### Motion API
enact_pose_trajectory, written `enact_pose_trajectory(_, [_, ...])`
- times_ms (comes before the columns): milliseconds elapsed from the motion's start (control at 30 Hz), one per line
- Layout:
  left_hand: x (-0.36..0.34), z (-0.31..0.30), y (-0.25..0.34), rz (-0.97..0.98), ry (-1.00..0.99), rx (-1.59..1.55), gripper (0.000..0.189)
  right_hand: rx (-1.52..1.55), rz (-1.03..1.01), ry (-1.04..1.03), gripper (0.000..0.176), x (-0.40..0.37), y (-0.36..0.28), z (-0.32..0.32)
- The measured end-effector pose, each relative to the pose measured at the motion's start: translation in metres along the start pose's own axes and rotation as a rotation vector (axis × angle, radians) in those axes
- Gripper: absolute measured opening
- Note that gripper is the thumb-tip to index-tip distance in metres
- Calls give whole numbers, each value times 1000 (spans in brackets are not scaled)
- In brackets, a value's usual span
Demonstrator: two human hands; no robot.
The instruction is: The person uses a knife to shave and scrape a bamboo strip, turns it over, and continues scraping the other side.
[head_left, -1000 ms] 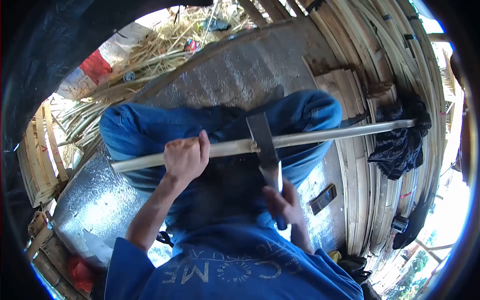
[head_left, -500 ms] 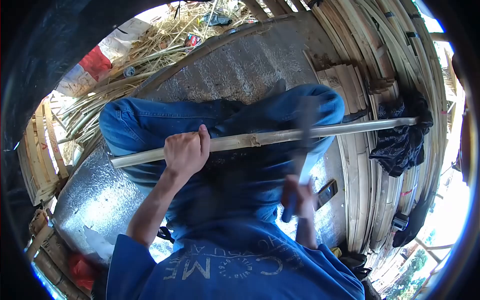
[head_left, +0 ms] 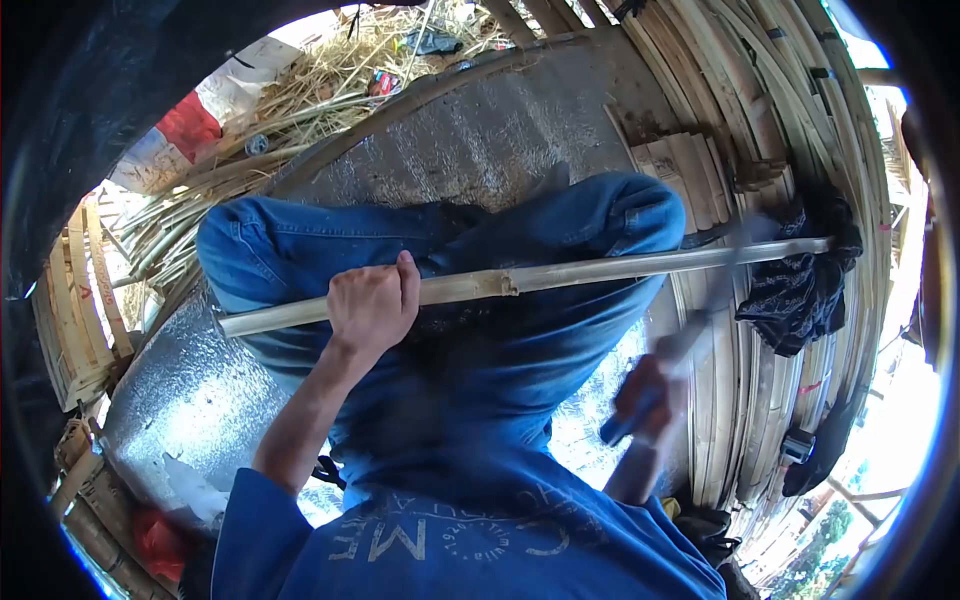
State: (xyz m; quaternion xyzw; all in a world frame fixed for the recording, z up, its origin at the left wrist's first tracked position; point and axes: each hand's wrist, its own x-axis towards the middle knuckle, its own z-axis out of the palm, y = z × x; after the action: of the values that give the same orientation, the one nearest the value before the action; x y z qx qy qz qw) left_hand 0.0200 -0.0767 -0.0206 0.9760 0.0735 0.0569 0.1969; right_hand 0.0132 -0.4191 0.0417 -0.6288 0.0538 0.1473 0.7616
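A long bamboo strip (head_left: 560, 275) lies across my crossed legs, its right end by a dark cloth (head_left: 800, 285). My left hand (head_left: 372, 305) is wrapped round the strip left of its node, thumb pointing up. In my right hand (head_left: 650, 400), low on the right, is a knife with a blue handle (head_left: 622, 425). The knife's blade is smeared by motion and reaches up to the right, crossing the strip near its right part. Whether the blade touches the strip I cannot tell.
Stacked bamboo slats (head_left: 715, 390) curve along the right side. A shiny grey mat (head_left: 480, 120) lies under and beyond my legs. Bamboo shavings (head_left: 340, 60) and a red and white sack (head_left: 190, 125) are at the upper left. A small black object (head_left: 798, 445) sits at the right.
My right hand has moved right and slightly up, and the blade has shifted right along the strip. A phone-like object seen beside the right hand earlier is now hidden. My left hand stays in place.
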Motion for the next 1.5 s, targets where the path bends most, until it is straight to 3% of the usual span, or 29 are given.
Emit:
enact_pose_trajectory(33, [-2, 1, 1, -10, -1, -10, 50, 190, -237, -82, 32, 16, -30, 16])
enact_pose_trajectory(67, [-1, 1, 1, -18, 6, -16, 50, 324, -179, 128, 31, 14, -56, 34])
enact_pose_trajectory(133, [2, 0, 4, -32, 8, -16, 50, -45, -285, 5, 35, -1, 13, -8])
enact_pose_trajectory(200, [-1, -1, 3, -40, -1, -13, 50, -1038, 142, -384, 41, -12, 80, 28])
enact_pose_trajectory(267, [-1, 0, 0, -2, 37, -32, 50, -877, 55, -447, 45, -4, 66, 89])
enact_pose_trajectory(300, [-1, -3, 0, -17, -2, -29, 51, -600, 201, -341, 40, 2, 56, 82])
enact_pose_trajectory(333, [-8, -5, 0, -23, -32, -30, 51, -316, 370, -222, 34, -5, 43, 71])
enact_pose_trajectory(367, [-8, -6, -1, -41, -69, -43, 49, -259, 485, 94, 22, 1, 1, 80])
enact_pose_trajectory(400, [-2, -6, -2, -56, -84, -58, 48, -154, 392, 326, 16, 6, -12, 69])
enact_pose_trajectory(433, [-2, -8, -2, -51, -79, -62, 48, -12, 168, 124, 18, 6, -8, 20])
enact_pose_trajectory(467, [-1, -11, -6, -63, -21, -159, 45, -70, -25, 222, 25, 12, -22, 11])
enact_pose_trajectory(533, [0, -25, -15, -181, 88, -458, 40, 70, -124, 138, 25, 19, -50, -4])
enact_pose_trajectory(567, [3, -42, -19, -281, 139, -658, 38, 69, -118, 141, 25, 19, -53, -11])
enact_pose_trajectory(667, [-12, -71, -32, -267, 423, -505, 40, 228, -88, 203, 27, 18, -50, -16])
enact_pose_trajectory(767, [-32, -90, -11, -234, 555, -440, 37, 269, -79, 245, 24, 21, -36, -4])
enact_pose_trajectory(833, [-45, -90, 6, -561, 86, -1035, 36, 300, -40, 227, 25, 24, -28, 3])
enact_pose_trajectory(900, [-37, -77, 29, -683, -82, -1277, 41, 304, 1, 146, 26, 25, -17, 12])
enact_pose_trajectory(1100, [-36, -61, 42, -491, -218, -1548, 35, 176, -14, 213, 24, 28, -13, 40])
enact_pose_trajectory(1267, [-29, -57, 46, -402, -159, -1588, 23, 155, -21, 233, 23, 28, -12, 42])
enact_pose_trajectory(1367, [-27, -51, 43, -417, -239, -2072, 12, 191, -8, 235, 23, 29, -12, 41])
enact_pose_trajectory(1500, [-24, -50, 44, -496, -256, -2259, 10, 204, 30, 194, 23, 30, -12, 30])
